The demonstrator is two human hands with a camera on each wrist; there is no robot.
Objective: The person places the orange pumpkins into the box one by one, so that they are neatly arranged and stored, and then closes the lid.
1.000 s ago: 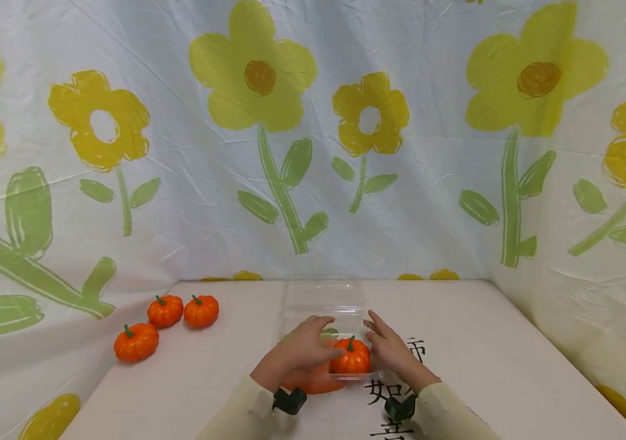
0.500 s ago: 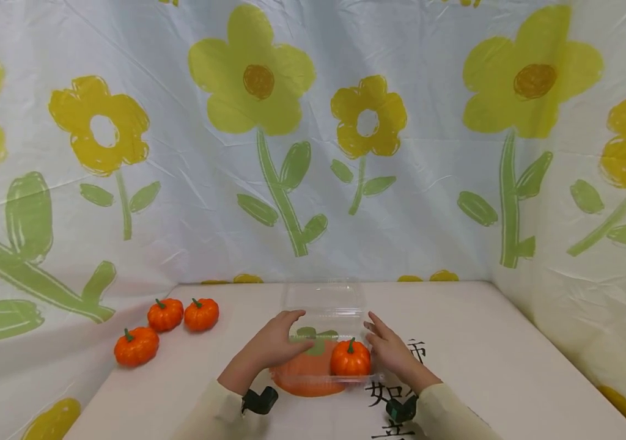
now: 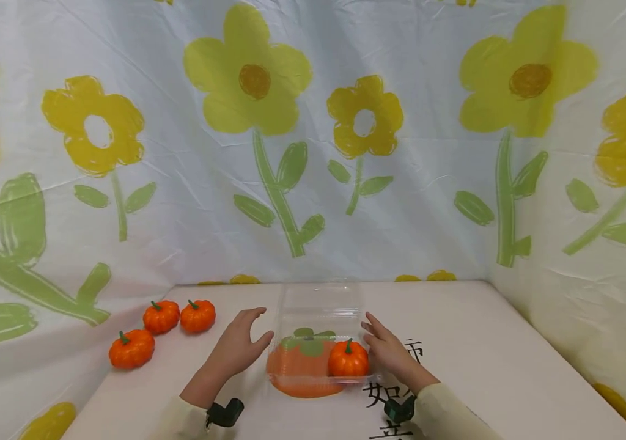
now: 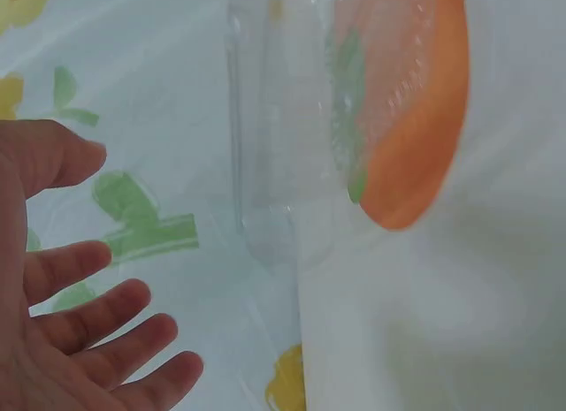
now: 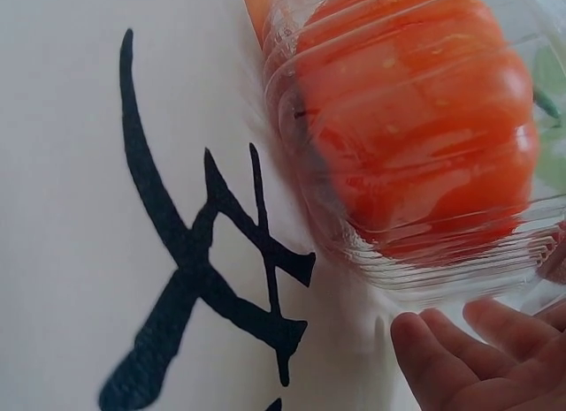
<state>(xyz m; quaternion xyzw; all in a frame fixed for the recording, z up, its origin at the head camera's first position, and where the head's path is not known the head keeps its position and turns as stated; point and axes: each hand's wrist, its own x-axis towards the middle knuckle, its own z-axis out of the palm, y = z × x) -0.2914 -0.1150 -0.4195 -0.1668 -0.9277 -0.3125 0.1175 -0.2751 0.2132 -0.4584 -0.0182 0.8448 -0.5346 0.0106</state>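
A clear plastic clamshell box (image 3: pixel 321 300) lies with its lid raised at the back. In its right front part sits a small orange toy pumpkin (image 3: pixel 348 359), green stem up; the right wrist view shows the same pumpkin (image 5: pixel 416 137) through the ribbed wall. My left hand (image 3: pixel 236 343) is held apart from the box on its left, holding nothing, fingers spread in the left wrist view. At the box's right side is my right hand (image 3: pixel 390 351), fingers loosely bent; in the right wrist view its fingertips are close to the wall, and contact is hard to tell.
Several more items lie about: three orange toy pumpkins (image 3: pixel 132 349) at the table's left. The pale table cover (image 3: pixel 489 366) carries a printed orange fruit and black characters. A flower-patterned curtain (image 3: pixel 428 214) closes off the back and sides.
My left hand has moved left, away from the pumpkin and out from over the box. The pumpkin stays in the box, and my right hand has hardly moved.
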